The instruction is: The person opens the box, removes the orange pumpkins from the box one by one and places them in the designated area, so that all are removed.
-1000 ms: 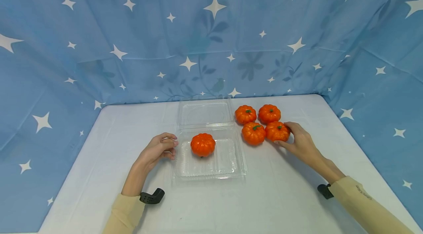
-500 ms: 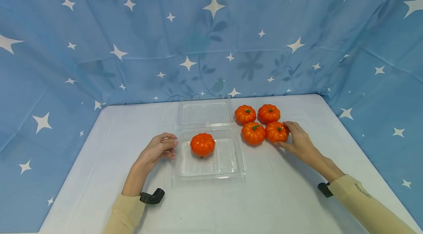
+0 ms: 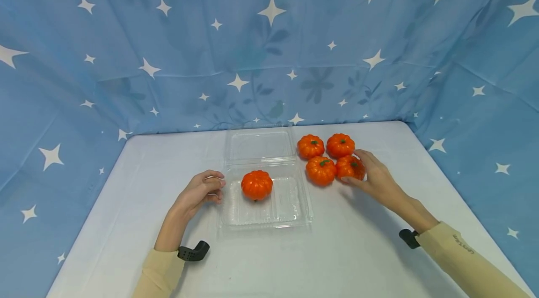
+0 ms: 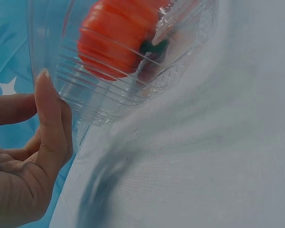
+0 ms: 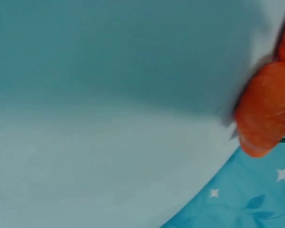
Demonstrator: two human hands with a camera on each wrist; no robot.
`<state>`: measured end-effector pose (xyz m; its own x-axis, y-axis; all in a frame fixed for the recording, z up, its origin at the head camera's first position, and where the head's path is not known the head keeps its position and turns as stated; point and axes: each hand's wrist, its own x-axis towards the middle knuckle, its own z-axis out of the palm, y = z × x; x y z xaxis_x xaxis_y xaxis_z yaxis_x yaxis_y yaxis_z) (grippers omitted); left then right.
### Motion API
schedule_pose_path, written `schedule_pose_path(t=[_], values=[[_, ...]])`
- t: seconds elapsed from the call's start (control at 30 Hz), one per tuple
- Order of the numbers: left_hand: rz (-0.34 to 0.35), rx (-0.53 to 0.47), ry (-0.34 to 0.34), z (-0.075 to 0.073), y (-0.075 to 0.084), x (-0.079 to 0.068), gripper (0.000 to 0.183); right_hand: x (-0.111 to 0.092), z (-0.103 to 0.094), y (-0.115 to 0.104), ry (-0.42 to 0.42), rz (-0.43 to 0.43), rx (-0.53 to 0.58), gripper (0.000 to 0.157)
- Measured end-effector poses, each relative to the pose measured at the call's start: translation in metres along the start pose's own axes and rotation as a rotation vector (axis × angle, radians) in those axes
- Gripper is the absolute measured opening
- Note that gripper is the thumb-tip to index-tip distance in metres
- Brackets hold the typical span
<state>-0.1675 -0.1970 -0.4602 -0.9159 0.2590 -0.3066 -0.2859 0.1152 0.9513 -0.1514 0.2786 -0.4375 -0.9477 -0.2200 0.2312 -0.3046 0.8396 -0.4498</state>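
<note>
An orange toy pumpkin (image 3: pixel 257 185), stem toward the near side, lies in the base of a clear plastic clamshell container (image 3: pixel 292 202). At the container's left rim, my left hand (image 3: pixel 202 192) pinches the edge between thumb and fingers, as the left wrist view also shows. To the right, several more toy pumpkins sit close together on the table. My right hand (image 3: pixel 379 181) has its thumb in front of the nearest right pumpkin (image 3: pixel 349 167) and its fingers behind it. The right wrist view catches only part of that pumpkin (image 5: pixel 266 109); the grip itself is hidden there.
The container's lid (image 3: pixel 260 143) lies folded back, away from me. Beside it are a back-left pumpkin (image 3: pixel 310 147), a back-right pumpkin (image 3: pixel 340 145) and a front-left pumpkin (image 3: pixel 321 170). A blue star-patterned curtain (image 3: pixel 269 54) surrounds the white table (image 3: pixel 269 260).
My right hand has moved slightly left and farther around the nearest right pumpkin, with thumb and fingers a little wider apart. The left hand and the container keep their places.
</note>
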Motion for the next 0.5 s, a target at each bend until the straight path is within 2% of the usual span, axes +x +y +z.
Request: schedule_pose_path(t=[0.27,0.5], values=[[-0.001,-0.017,0.003,0.000,0.000,-0.001,0.044,0.003,-0.005,-0.023,0.005,-0.024,0.054,0.072],[0.003,-0.017,-0.007,-0.001,0.001,-0.001,0.043,0.008,-0.008,-0.041,-0.033,-0.016,0.168,0.064]])
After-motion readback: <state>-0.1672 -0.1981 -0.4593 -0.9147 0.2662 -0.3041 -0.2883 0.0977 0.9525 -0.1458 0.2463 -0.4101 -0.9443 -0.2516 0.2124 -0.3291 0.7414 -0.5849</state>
